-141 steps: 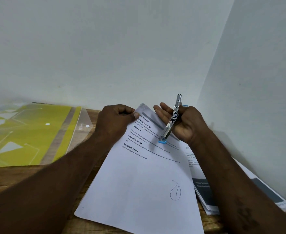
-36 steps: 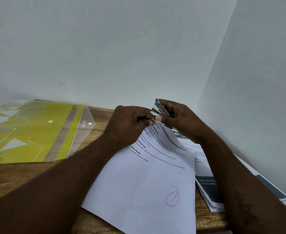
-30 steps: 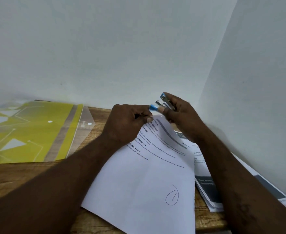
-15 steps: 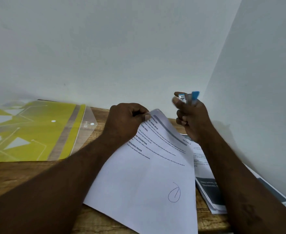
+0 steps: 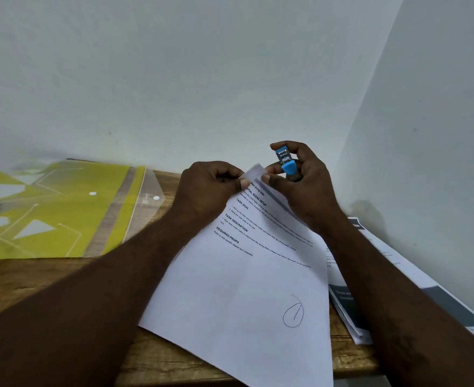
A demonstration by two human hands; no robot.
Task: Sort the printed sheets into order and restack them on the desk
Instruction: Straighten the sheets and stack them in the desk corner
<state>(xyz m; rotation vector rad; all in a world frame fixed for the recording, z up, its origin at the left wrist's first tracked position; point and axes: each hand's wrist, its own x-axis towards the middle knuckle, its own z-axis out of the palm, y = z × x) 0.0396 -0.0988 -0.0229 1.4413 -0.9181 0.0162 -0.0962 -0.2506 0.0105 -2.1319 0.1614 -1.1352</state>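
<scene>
Pinches the far corner of a printed sheet [image 5: 244, 289] with the left hand [image 5: 205, 188], thumb and curled fingers closed on the paper, the corner raised and slightly bent. Grips a small blue stapler [image 5: 286, 163] in the right hand [image 5: 305, 188], fingers wrapped round it, its blue end toward the camera, just beside that same corner. Touches the corner with the right thumb tip as well.

Lies slantwise on the wooden desk [image 5: 34, 277] for the rest of its length, the near corner reaching past the desk's front edge. Carries bold headings, among them TASK GOAL, TASK DESCRIPTION and REQUIRED PROPS. Bears a pen-drawn circled mark [image 5: 293, 314] lower down.

Partly hidden behind the right forearm, a pile of further printed sheets [image 5: 448, 303] along the right wall, with dark blocks on the pages.

On the desk to the left, well apart from the sheet, a yellow translucent folder [image 5: 62, 213] with a snap button. Behind and to the right, plain white walls [image 5: 174, 79] meeting in a corner.
</scene>
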